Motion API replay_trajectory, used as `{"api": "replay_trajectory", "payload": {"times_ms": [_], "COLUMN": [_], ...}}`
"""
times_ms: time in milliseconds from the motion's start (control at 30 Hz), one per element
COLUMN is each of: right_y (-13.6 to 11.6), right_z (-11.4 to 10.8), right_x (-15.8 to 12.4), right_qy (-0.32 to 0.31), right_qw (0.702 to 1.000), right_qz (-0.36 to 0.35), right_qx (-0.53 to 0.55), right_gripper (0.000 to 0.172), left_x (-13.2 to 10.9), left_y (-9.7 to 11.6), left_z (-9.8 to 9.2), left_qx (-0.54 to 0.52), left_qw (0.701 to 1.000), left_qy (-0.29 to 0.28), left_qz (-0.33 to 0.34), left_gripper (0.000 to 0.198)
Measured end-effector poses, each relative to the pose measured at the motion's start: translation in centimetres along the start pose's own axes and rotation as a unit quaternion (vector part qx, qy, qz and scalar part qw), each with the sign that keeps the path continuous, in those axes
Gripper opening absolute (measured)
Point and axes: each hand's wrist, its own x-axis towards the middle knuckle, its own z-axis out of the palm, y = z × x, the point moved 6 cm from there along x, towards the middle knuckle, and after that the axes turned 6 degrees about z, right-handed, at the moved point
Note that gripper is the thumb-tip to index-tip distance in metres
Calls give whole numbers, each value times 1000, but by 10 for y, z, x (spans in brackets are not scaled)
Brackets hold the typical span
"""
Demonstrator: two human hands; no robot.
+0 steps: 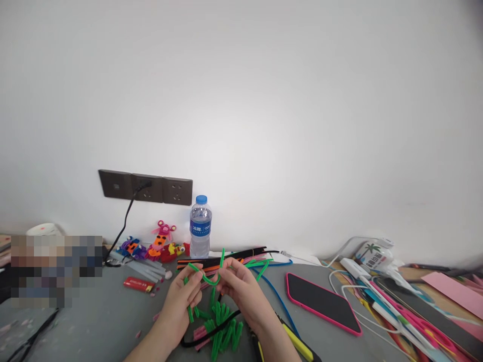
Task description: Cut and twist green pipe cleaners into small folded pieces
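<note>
My left hand point(180, 303) and my right hand point(241, 294) are raised close together over the grey table point(94, 322). Both pinch a green pipe cleaner point(207, 276) that sags in a U-shaped curve between them, one end poking up by my right fingers. Several short green pipe cleaner pieces point(222, 327) lie below my hands, together with pink pieces and a black pipe cleaner point(211, 332). A bundle of black, orange and green pipe cleaners point(234, 256) lies just behind my hands.
A water bottle point(200, 227) stands by the wall under dark wall sockets point(145, 187). Colourful pipe-cleaner figures point(158, 244) and a red lighter point(138, 284) lie to the left. A pink-cased phone point(320, 301), white cables, a white charger point(354, 268), coloured sticks and pink paper point(456, 289) crowd the right.
</note>
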Motion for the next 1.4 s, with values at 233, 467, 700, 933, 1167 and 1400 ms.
{"api": "replay_trajectory", "payload": {"times_ms": [233, 467, 700, 933, 1167, 1400], "right_y": [8, 11, 15, 16, 16, 13], "right_z": [3, 6, 7, 9, 11, 14], "right_x": [5, 2, 4, 5, 2, -1], "right_qy": [-14, -22, -29, -36, -46, -55], "right_qw": [999, 996, 995, 994, 993, 991], "right_qz": [20, 30, 29, 31, 32, 37], "right_qx": [-48, -81, -93, -95, -108, -119], "right_gripper": [31, 26, 25, 31, 27, 25], "left_x": [-2, -4, -1, -4, -3, -3], "left_y": [-1, -5, -10, -9, -9, -10], "left_z": [1, 4, -3, -2, 0, 0], "left_qx": [4, 49, 67, 74, 96, 123], "left_qw": [1000, 998, 997, 997, 995, 990], "left_qy": [2, -38, -35, -12, -32, -62], "left_qz": [-7, -19, -6, -9, 5, 20], "left_gripper": [38, 41, 39, 42, 40, 39]}}
